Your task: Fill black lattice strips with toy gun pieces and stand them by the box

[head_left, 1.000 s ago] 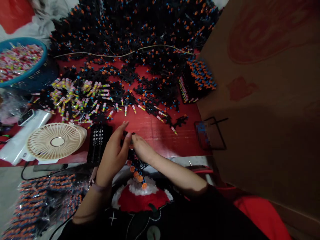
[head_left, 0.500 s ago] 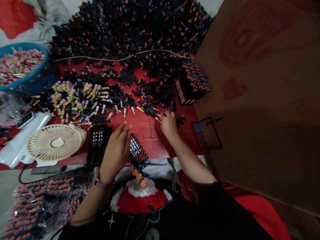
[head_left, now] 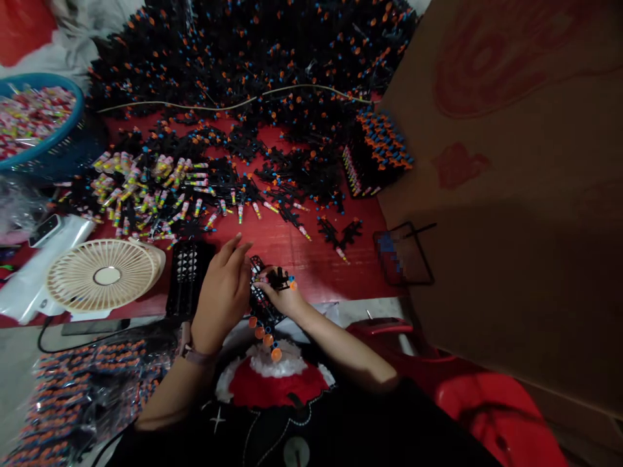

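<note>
My left hand is against the left side of a black perforated plastic rack at the table's front edge. Its visible fingers point forward; the thumb is hidden. Orange cup-shaped tips with blue bits stick out below the rack in a slanting row. Over the rack, my right hand grips a small black toy gun with an orange and blue end. My right fingers partly hide both the toy and the rack. Two similar toy guns, one with a candy-coloured tube, lie forward and right of this hand.
A large heap of black toys covers the back. Toys with coloured tubes lie at left, near a blue basket, a fan and another black rack. A filled block stands beside the cardboard box.
My right hand has come back from the toy pile to the rack, now with a toy gun in it. A toy with a coloured tube now lies apart at right. My left hand stays beside the rack.
</note>
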Demonstrator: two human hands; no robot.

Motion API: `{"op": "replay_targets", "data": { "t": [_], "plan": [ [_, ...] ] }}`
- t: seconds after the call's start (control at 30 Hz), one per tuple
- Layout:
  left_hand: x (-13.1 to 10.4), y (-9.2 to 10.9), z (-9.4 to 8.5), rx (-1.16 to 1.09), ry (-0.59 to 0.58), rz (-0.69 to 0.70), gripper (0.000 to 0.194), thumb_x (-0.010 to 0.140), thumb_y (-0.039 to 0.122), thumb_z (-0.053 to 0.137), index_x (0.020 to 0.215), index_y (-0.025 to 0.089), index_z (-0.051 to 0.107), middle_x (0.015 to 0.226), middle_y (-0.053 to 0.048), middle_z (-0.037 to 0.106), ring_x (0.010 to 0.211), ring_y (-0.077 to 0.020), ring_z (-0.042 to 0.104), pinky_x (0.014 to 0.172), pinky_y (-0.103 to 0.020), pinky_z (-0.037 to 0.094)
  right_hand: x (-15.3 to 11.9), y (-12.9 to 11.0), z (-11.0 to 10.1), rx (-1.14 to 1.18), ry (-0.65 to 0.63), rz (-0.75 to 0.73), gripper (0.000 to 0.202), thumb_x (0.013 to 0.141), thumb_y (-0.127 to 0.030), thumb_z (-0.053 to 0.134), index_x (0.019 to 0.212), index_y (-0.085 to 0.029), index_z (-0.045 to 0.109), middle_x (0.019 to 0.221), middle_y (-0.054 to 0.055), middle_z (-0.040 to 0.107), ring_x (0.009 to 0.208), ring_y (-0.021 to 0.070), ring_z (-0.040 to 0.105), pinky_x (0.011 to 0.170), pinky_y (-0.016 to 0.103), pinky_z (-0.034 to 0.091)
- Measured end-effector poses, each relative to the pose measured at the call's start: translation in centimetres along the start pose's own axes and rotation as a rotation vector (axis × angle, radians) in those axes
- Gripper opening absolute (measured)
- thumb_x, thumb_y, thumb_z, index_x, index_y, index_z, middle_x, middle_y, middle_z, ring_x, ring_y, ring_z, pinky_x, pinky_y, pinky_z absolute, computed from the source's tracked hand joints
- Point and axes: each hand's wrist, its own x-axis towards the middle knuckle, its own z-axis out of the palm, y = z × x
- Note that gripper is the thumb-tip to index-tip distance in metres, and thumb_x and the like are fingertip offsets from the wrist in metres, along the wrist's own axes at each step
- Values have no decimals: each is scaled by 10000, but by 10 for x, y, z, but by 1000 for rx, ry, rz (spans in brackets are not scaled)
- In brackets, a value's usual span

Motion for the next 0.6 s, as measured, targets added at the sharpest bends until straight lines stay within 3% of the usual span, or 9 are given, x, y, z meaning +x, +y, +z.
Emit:
{"op": "replay_targets", "data": {
  "t": [0.13,0.27,0.37,0.47,0.53,0.57,0.6],
  "plan": [
    [-2,0,-1,-29,8,-8,444,1166,401,405,1451,214,689,1616,-150,627,1489,-310,613,1297,-570,481,9,-8,-2,-264,-141,-100,171,1025,-168,640,1164,-192,737,1169,140,784,1107,285,741,1038,417,610],
    [-2,-1,-1,-18,-4,-3,410,1143,353,439,1429,207,695,1615,-165,622,1484,-323,613,1289,-584,484,18,-26,7,-552,-277,-35,389,958,6,529,1260,-128,733,1195,201,788,1062,308,758,993,428,617],
    [-1,-3,-1,8,-5,10,399,1132,340,449,1397,183,702,1610,-198,611,1477,-342,612,1267,-595,499,25,-34,14,-603,-320,-36,388,967,14,524,1253,-117,750,1183,218,790,1000,302,764,933,411,620],
    [-2,-4,-1,33,-4,29,383,1123,321,449,1369,179,705,1610,-209,602,1482,-355,603,1263,-604,495,41,-32,-5,-556,-406,-79,304,932,-9,642,1141,-176,789,1074,128,805,931,257,747,899,357,617],
    [-3,-4,-2,42,-7,29,378,1116,310,447,1359,179,706,1609,-206,601,1476,-357,606,1266,-603,492,58,-26,-33,-526,-387,-105,229,916,-64,721,1079,-202,805,1021,88,788,933,248,728,923,357,614],
    [-3,-3,-2,42,-9,25,377,1114,306,447,1356,181,706,1608,-200,602,1469,-353,611,1266,-598,494,67,-22,-49,-514,-281,-116,207,940,-94,710,1089,-194,813,1061,107,776,992,266,717,987,396,604],
    [-3,-3,-2,37,-12,23,375,1112,305,449,1356,184,706,1609,-193,602,1461,-348,617,1264,-593,498,77,-18,-65,-530,-80,-106,220,975,-130,686,1149,-169,813,1140,151,754,1084,300,694,1066,459,577]
  ]
}}
